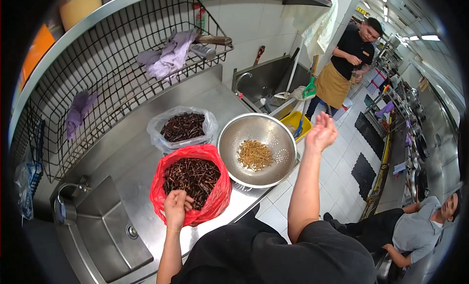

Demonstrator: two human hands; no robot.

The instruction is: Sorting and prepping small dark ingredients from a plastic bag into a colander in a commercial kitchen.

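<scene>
A red plastic bag (222, 155) holds a heap of dark dried chilli peppers (190, 177). My left hand (176, 207) is at the bag's near side, fingers bent over the peppers; whether they pinch anything cannot be made out. My right hand (321, 133) is raised to the right, beyond the counter's edge, palm showing, fingers loosely apart and nothing visible in it. Between the hands stands a steel colander (234, 137) with a small pile of tan, stem-like bits (255, 155) at its bottom. Behind the red bag, a clear plastic bag (210, 124) contains more dark dried peppers (183, 127).
A steel sink (99, 225) is at the left of the steel counter (137, 181). Above hangs a black wire rack (110, 89) with purple cloths (172, 56). A yellow bucket (298, 121) and mops stand beyond the colander. One person (346, 60) stands behind; another person (414, 225) is at right.
</scene>
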